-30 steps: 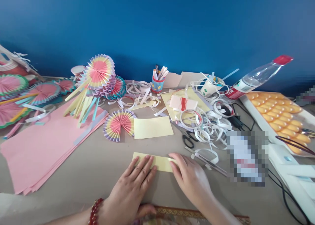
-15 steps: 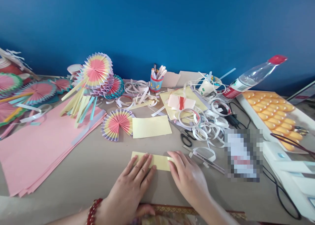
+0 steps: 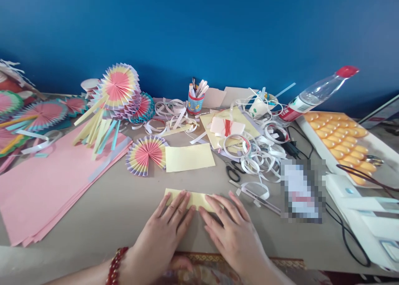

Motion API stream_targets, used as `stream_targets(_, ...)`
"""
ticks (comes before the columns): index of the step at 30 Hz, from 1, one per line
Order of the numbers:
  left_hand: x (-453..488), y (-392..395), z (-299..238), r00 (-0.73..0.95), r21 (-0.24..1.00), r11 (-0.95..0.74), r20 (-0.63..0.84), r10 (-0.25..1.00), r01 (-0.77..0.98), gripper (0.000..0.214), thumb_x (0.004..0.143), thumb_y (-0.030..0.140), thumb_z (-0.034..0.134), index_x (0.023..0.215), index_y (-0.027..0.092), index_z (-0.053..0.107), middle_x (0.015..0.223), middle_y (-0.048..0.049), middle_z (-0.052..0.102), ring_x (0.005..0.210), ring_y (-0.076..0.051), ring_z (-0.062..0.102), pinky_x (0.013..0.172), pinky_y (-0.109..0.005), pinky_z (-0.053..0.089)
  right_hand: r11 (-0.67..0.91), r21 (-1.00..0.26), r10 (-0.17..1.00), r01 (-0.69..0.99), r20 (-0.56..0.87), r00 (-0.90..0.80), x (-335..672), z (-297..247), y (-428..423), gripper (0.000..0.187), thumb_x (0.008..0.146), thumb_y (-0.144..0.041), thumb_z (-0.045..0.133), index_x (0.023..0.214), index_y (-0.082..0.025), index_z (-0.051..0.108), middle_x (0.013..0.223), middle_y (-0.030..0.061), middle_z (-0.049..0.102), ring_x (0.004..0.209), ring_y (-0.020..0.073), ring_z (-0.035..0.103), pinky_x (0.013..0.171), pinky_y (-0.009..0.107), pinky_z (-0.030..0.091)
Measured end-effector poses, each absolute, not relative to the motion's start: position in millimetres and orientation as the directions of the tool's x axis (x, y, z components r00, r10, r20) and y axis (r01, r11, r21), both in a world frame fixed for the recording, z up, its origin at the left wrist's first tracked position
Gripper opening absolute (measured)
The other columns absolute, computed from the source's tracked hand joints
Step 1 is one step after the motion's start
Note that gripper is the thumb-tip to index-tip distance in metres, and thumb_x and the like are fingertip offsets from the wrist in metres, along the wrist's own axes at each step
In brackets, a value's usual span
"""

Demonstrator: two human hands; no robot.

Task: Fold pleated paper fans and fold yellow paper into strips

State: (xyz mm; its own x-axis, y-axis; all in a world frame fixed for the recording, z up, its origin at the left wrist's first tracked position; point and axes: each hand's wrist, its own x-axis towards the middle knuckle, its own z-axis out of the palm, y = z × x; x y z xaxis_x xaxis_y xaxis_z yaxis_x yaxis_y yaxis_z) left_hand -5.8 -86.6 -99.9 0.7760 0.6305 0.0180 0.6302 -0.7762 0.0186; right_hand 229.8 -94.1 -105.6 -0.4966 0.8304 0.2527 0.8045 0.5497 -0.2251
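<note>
A narrow strip of folded yellow paper lies on the table under both my hands. My left hand rests flat on its left part with fingers stretched out; a dark red bead bracelet is on that wrist. My right hand lies spread over the right end, fingertips on the paper. Just beyond is a flat yellow paper rectangle. Touching its left side is a pleated paper fan in pink, yellow and purple, with a gap at the bottom.
Pink paper sheets are stacked at left, below several paper rosettes. Black-handled scissors, curled white strips and a pen cup lie beyond my hands. A tilted bottle and an orange-patterned tray are at right.
My right hand has shifted left along the yellow strip and flattened, its fingers spreading from a curled grip at the right end. The left hand stays pressed on the paper. The view has shifted slightly.
</note>
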Motion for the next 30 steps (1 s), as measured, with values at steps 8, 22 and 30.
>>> stream_targets(8,-5.7,-87.2,-102.5,0.765,0.026,-0.764,-0.009,0.644,0.644,0.098,0.083,0.082,0.019,0.148,0.011,0.039,0.155,-0.0223,0.034,0.146,-0.036,0.023,0.116,-0.056,0.007,0.518,-0.181,0.842,0.836,0.282,-0.460,261.4,-95.4,-102.1,0.030,0.097,-0.027,0.049,0.119,-0.028,0.068,0.128,0.0044,0.066,0.118,0.0255,0.055,0.109,0.047,0.033)
stream_targets(22,-55.1,-89.8,-91.1,0.654,0.013,-0.654,0.015,0.756,0.756,0.080,0.088,0.074,0.034,0.150,0.023,0.037,0.154,-0.0048,0.042,0.144,-0.030,0.030,0.120,-0.053,-0.008,0.484,-0.231,0.857,0.844,0.319,-0.404,261.2,-104.4,-107.8,0.030,0.098,-0.027,0.049,0.119,-0.030,0.069,0.128,0.0063,0.063,0.115,0.0258,0.057,0.105,0.048,0.039)
stream_targets(30,-75.5,-91.3,-93.7,0.689,-0.030,-0.688,0.001,0.725,0.725,0.073,0.093,0.062,0.042,0.152,0.019,0.033,0.157,-0.0071,0.036,0.147,-0.030,0.026,0.121,-0.049,0.002,0.554,-0.157,0.822,0.818,0.263,-0.505,271.7,-111.9,-110.5,0.035,0.097,-0.023,0.049,0.129,-0.026,0.062,0.138,0.0057,0.058,0.124,0.0266,0.053,0.104,0.045,0.044)
